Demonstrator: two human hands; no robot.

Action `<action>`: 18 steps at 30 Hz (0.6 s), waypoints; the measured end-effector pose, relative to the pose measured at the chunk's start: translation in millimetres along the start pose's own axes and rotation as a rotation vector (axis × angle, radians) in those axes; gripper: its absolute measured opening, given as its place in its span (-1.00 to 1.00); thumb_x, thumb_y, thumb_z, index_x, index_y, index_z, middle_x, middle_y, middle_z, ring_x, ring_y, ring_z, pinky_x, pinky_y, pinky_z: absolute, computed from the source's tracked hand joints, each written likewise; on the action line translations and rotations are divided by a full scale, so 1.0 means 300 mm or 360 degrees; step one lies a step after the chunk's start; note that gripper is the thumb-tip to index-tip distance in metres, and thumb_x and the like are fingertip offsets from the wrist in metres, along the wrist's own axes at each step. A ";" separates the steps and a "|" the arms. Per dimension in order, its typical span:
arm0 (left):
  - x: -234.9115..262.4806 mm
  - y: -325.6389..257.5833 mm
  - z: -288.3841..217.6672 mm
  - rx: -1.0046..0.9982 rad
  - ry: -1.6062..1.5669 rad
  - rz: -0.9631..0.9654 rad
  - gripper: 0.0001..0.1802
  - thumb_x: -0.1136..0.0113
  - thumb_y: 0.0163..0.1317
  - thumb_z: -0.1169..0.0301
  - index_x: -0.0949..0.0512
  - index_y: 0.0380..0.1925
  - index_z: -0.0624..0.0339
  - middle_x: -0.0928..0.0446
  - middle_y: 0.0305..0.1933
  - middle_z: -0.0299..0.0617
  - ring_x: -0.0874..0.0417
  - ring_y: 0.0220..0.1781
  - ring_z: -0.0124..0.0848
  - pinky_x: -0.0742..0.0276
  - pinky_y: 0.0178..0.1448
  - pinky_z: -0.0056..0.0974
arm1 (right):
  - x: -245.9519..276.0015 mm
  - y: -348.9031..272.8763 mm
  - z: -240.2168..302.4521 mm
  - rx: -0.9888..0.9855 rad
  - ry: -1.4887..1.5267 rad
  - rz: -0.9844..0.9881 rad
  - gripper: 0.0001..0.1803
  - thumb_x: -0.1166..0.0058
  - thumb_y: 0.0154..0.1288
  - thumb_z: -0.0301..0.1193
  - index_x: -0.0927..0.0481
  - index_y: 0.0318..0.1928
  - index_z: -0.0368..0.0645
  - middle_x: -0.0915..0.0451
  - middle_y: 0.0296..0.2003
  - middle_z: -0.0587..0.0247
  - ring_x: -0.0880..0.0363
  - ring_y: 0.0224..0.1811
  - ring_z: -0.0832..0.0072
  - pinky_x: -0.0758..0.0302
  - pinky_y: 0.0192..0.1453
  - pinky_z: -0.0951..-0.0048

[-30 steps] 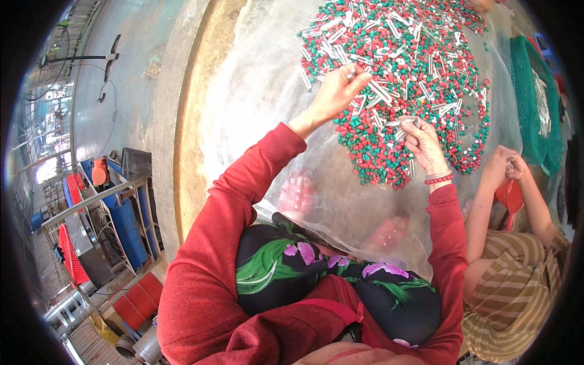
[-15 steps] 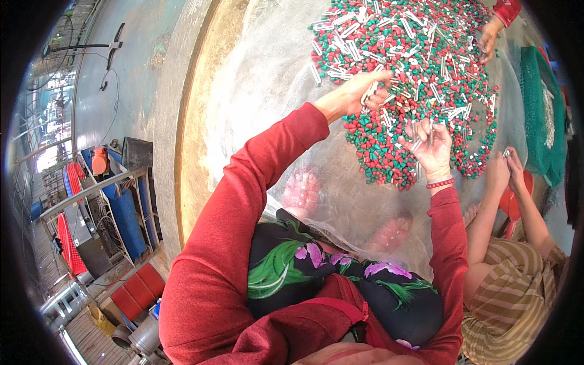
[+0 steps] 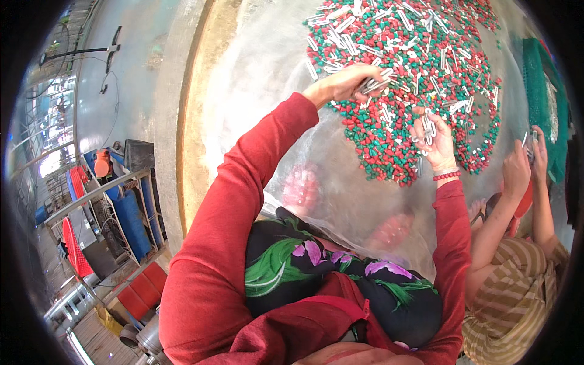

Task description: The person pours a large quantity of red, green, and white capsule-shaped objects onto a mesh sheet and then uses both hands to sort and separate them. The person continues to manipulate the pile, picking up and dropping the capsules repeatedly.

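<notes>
Small red and green cone-shaped pieces [image 3: 389, 152] lie in a wide heap on a clear sheet, mixed with slender silvery-white metal pieces [image 3: 404, 19]. At the heap's near left, my left hand [image 3: 359, 82] is closed round several such metal pieces [image 3: 372, 84], which poke out between thumb and fingers. My right hand [image 3: 438, 143], with a red bead bracelet [image 3: 447, 174] at its wrist, is turned palm up over the heap's near side. Its curled fingers hold more slender metal pieces [image 3: 428, 129] across the palm.
To the right sits another person in striped clothing [image 3: 511, 292], whose hands [image 3: 526, 158] hold a slender piece. A green mesh basket [image 3: 535, 97] with pale pieces inside stands beyond. My bare feet [image 3: 301, 188] show through the clear sheet [image 3: 261, 97]. Machinery [image 3: 131, 219] stands far left.
My left hand has moved slightly left, with more metal pieces showing in it. The right hand has curled around its pieces. A third person's hand at the upper right has gone from view.
</notes>
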State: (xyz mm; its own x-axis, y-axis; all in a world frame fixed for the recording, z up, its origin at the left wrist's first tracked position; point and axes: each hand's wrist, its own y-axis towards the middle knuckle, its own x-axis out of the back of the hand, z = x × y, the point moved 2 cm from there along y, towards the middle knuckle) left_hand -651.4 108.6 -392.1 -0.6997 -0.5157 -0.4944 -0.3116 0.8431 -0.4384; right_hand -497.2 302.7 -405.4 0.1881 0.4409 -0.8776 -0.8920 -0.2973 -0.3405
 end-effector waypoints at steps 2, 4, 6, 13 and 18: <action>-0.022 -0.040 -0.020 -0.0206 -0.0312 0.0243 -0.71 0.05 0.12 0.19 -0.40 -0.42 0.22 -0.46 -0.41 -0.13 -0.41 -0.57 -0.48 -0.19 -0.70 -0.48 | 0.000 0.017 -0.014 0.0004 -0.0106 -0.0080 -0.61 0.26 0.42 -0.24 -0.38 0.00 -0.33 -0.22 -0.75 0.30 -0.13 -0.77 0.62 -0.11 -0.84 0.68; -0.051 -0.064 -0.035 -0.0213 -0.0394 0.0095 -0.71 0.04 0.14 0.18 -0.41 -0.43 0.21 -0.47 -0.37 -0.10 -0.41 -0.57 -0.46 -0.17 -0.72 -0.46 | -0.003 0.036 -0.026 -0.0011 -0.0060 -0.0006 -0.61 0.25 0.43 -0.22 -0.38 0.01 -0.30 -0.20 -0.76 0.33 -0.10 -0.78 0.64 -0.12 -0.84 0.70; -0.023 -0.044 -0.029 -0.0159 -0.0197 0.0078 -0.62 -0.08 0.15 0.08 -0.46 -0.41 0.22 -0.47 -0.45 -0.20 -0.46 -0.53 -0.46 -0.20 -0.70 -0.48 | -0.022 0.056 -0.051 -0.0011 -0.0120 -0.0062 -0.64 0.18 0.41 -0.24 -0.38 0.04 -0.24 -0.21 -0.75 0.37 -0.09 -0.81 0.69 -0.09 -0.83 0.70; -0.025 0.064 0.100 -0.0153 0.2517 -0.0736 -0.57 -0.30 -0.02 0.06 -0.60 -0.48 0.28 -0.59 -0.47 0.01 -0.66 -0.33 -0.09 -0.56 -0.29 -0.04 | -0.059 0.028 -0.078 -0.0153 -0.0003 -0.0087 -0.54 0.12 0.33 -0.42 -0.24 0.21 -0.26 -0.57 -0.30 0.13 -0.53 -0.64 0.62 -0.44 -0.75 0.72; 0.023 0.126 0.151 -0.0207 0.2189 -0.0682 -0.68 -0.22 0.05 0.21 -0.57 -0.40 0.29 -0.60 -0.48 -0.11 -0.63 -0.44 -0.29 -0.54 -0.38 -0.20 | -0.066 -0.002 -0.123 -0.0312 -0.0282 -0.0387 -0.59 0.08 0.34 -0.32 -0.32 0.12 -0.25 -0.56 -0.28 0.07 -0.60 -0.42 0.38 -0.54 -0.62 0.59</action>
State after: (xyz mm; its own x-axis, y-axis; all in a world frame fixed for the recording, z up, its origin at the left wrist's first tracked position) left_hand -638.9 129.9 -446.0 -0.5682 -0.2381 0.7877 -0.6548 0.7106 -0.2576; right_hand -485.3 262.9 -400.3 0.2959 0.6536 -0.6966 -0.7307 -0.3148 -0.6058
